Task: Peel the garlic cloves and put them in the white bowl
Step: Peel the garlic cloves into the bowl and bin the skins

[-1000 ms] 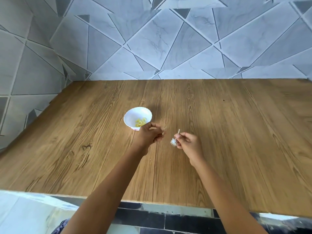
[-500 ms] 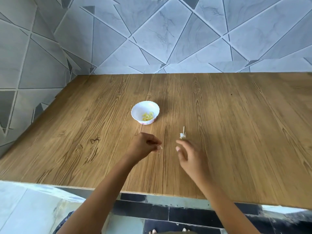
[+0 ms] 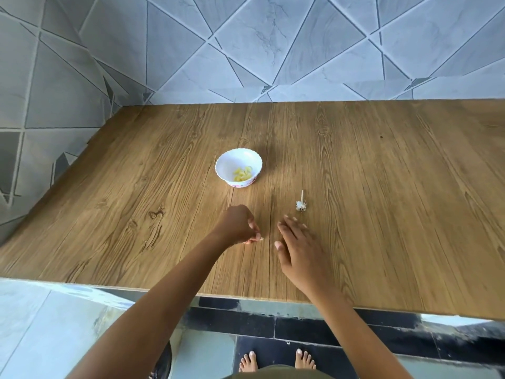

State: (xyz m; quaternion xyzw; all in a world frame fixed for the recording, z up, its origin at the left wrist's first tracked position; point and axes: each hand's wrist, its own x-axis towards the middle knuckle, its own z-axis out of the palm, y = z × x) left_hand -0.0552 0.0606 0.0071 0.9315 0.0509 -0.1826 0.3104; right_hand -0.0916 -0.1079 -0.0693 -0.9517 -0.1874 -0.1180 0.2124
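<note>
The white bowl (image 3: 226, 166) sits on the wooden table (image 3: 382, 220) a little left of centre, with a small heap of peeled yellow garlic cloves (image 3: 242, 174) in its bottom. To the right of the bowl and nearer the person is a spent garlic core (image 3: 301, 204). Its long axis runs almost straight away from the person, the thin pale stalk pointing towards the tiled wall (image 3: 273, 45) and the frayed white root end towards the near edge. Whether it lies flat or stands on its base cannot be told. The left hand (image 3: 237, 225) is above the table in front of the bowl, apart from it, with its fingers curled in and its fingertips pinching a small pale piece (image 3: 261, 238). That piece is too small to tell whether it is a clove or skin. The right hand (image 3: 299, 251) is just beside the left, palm down, its fingers straight and slightly spread, holding nothing. Its fingertips are near the garlic core but apart from it. Below the table edge two bare feet (image 3: 305, 358) stand on a dark floor.
</note>
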